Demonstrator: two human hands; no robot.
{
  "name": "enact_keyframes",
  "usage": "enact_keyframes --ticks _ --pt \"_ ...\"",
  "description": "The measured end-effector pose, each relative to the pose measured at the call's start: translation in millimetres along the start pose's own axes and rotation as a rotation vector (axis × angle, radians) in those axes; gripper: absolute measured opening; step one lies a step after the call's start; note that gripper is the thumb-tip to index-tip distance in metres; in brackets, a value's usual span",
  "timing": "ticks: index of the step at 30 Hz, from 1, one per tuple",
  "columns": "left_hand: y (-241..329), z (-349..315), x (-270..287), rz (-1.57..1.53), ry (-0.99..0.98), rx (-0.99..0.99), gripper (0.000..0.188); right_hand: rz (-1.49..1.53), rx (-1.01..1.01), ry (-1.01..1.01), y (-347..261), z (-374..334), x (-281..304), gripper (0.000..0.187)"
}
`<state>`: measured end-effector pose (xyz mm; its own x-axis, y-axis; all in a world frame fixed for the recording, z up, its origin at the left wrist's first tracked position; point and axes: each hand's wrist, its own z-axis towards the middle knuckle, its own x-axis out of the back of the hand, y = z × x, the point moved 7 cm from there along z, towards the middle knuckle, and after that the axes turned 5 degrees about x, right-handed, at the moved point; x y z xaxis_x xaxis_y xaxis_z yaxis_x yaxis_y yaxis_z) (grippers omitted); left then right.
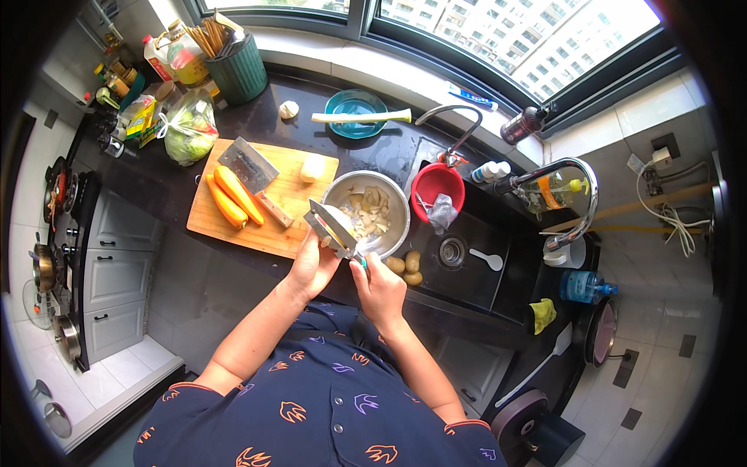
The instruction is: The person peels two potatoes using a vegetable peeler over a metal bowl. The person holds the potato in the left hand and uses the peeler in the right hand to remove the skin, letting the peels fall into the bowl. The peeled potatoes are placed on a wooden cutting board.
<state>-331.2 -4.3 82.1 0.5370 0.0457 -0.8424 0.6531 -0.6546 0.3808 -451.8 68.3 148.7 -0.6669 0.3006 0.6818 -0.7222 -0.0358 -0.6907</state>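
Observation:
Over the near rim of a metal bowl (403, 226), my left hand (313, 263) is closed around a pale, peeled-looking potato (343, 217), partly hidden by a blade. My right hand (381, 289) grips the green handle of a wide metal peeler (332, 230), its slotted blade lying against the potato. Pale peelings or pieces (369, 208) fill part of the bowl. Left of it, a wooden cutting board (210, 222) carries two peeled carrots (233, 194), a cleaver (249, 166) and a pale peeled chunk (313, 168). Several unpeeled potatoes (412, 262) sit right of the bowl.
Behind the bowl, a long pale green stalk (362, 117) lies across a teal plate (356, 100), near a garlic bulb (289, 109). A red basin (424, 187) stands by the sink (475, 288) under a faucet (467, 117). A bagged green vegetable (190, 132) sits far left.

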Motion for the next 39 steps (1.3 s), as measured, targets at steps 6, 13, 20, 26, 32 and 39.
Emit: enact_keyframes --ticks 6,13,20,26,32,39 --pt "11 -2 -2 0.121 0.084 -0.135 0.041 -0.087 0.077 0.052 25 4 -11 0.033" --pt "10 -3 17 -0.007 0.112 0.013 0.047 -0.28 -0.372 -0.251 93 0 -29 0.04" --pt "9 9 3 -0.156 -0.043 0.142 0.043 0.049 -0.367 -0.088 73 -4 2 0.038" --pt "-4 14 1 -0.275 -0.024 0.117 0.037 -0.074 0.025 -0.006 4 10 4 0.033" --pt "-6 14 4 -0.157 0.05 0.053 0.047 -0.078 -0.002 -0.003 6 12 1 0.031" --pt "4 6 12 0.029 0.027 -0.033 0.066 -0.044 0.048 -0.019 21 7 -13 0.035"
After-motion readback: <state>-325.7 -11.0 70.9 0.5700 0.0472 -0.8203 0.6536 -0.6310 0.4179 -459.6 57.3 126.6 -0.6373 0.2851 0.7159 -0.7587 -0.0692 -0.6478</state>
